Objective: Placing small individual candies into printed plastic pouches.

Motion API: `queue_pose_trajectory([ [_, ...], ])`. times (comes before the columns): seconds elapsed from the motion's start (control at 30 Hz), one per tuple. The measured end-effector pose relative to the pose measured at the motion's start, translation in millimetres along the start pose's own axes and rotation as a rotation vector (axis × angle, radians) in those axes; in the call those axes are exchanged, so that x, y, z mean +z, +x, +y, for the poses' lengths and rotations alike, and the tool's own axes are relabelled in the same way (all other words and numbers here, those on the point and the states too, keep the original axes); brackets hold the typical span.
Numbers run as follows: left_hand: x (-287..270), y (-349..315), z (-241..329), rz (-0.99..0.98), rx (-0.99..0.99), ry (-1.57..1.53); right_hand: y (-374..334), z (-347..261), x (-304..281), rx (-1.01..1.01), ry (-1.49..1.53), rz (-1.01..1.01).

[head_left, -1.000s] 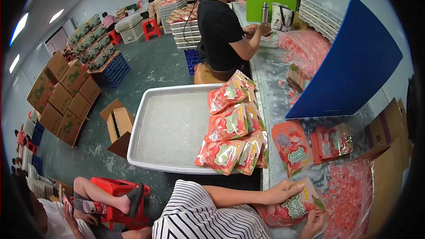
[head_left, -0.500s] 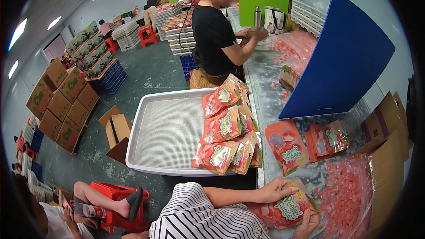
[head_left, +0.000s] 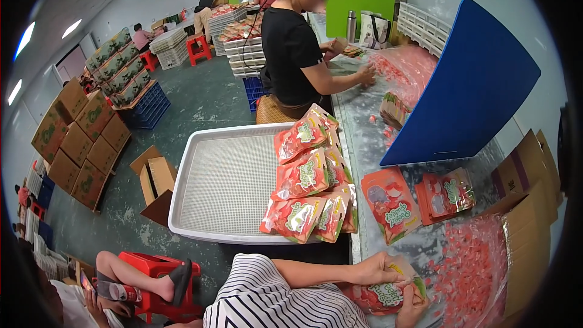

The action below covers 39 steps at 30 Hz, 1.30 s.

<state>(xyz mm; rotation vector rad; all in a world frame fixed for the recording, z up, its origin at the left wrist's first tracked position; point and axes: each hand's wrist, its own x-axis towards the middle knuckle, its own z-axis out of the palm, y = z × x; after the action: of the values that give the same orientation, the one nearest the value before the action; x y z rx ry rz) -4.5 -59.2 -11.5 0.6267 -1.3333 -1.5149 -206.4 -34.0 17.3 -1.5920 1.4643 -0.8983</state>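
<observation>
A red and green printed candy pouch (head_left: 384,296) is between my hands at the table's near edge. My left hand (head_left: 378,269) pinches it along its upper edge, fingers pressed together. My right hand (head_left: 414,307) grips its right side, with the thumb over the printed front. Whether the pouch's mouth is sealed cannot be made out. Just beyond lie a flat pouch (head_left: 392,203) and a stack of pouches (head_left: 448,193). Loose pink wrapped candies (head_left: 464,261) are heaped on clear plastic right of my hands. Filled pouches (head_left: 300,173) lie in overlapping rows at the tray's right side.
The white mesh-bottomed tray (head_left: 221,237) stands left of the steel table (head_left: 355,140). A blue divider board (head_left: 473,91) rises beyond the stacks, and an open carton (head_left: 528,231) borders the candies. Another person (head_left: 294,48) works farther up the table; someone sits by a red stool (head_left: 152,267) at lower left.
My hands and the pouch have shifted slightly left, and my right thumb now lies over the pouch's front. The co-worker's hands have moved apart over the far table.
</observation>
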Motion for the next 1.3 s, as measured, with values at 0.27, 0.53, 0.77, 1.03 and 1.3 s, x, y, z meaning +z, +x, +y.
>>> queue_pose_trajectory([
  [0.27, -7.9, -3.9, -5.9, 0.035, -0.117, 0.011, 7.2, -11.7, 0.8, 0.004, 0.095, -0.065],
  [0.53, -22.5, -10.0, 21.9, 0.059, 0.050, 0.113, 11.5, 0.1, 5.6, -0.034, 0.132, 0.006],
  [0.77, -43.6, -14.3, 28.8, -0.018, 0.081, 0.429, 12.9, 0.1, -8.4, -0.050, 0.046, -0.019],
  [1.03, -48.6, -11.7, 32.5, -0.116, 0.208, 0.598, 13.6, -6.7, -23.7, -0.320, -0.222, -0.083],
  [1.3, -51.5, 0.9, 42.8, -0.356, 0.225, 0.726, 6.3, -36.4, -28.7, -0.503, -0.440, -0.137],
])
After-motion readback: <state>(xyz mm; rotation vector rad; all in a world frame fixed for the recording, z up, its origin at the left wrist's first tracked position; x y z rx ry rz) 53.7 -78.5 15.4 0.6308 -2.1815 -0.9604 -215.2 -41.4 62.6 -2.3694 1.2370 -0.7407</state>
